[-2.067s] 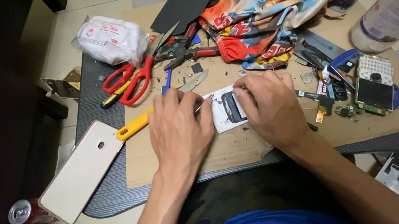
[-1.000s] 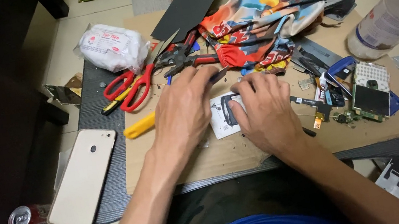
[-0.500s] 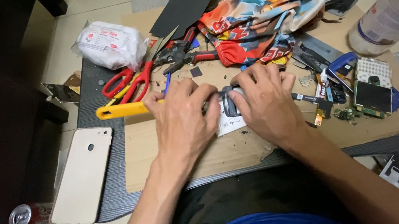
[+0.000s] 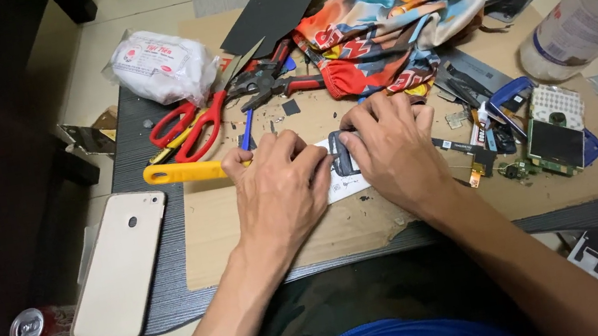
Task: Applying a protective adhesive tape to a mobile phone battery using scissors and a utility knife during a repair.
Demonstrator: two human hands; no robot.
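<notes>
Both hands work at the middle of a cardboard sheet (image 4: 269, 234). My left hand (image 4: 279, 191) is closed around a yellow-handled tool (image 4: 182, 171), whose handle sticks out to the left and whose tip is hidden under my fingers. My right hand (image 4: 393, 152) pins a small dark phone part (image 4: 344, 159) down with its fingertips. The part lies on a white slip of paper (image 4: 343, 187) between the two hands.
Red scissors (image 4: 191, 125), pliers (image 4: 264, 80), a white wipes packet (image 4: 164, 65), a black sheet (image 4: 275, 2) and a colourful cloth (image 4: 380, 25) lie behind. Circuit boards (image 4: 554, 141) and a plastic bottle (image 4: 589, 14) are right. A gold phone (image 4: 121, 263) and a can (image 4: 26, 327) are left.
My left hand reached forward, then came back. The yellow-handled tool went from lying tilted to level, with its end now under my left hand. Both hands stay at the dark part.
</notes>
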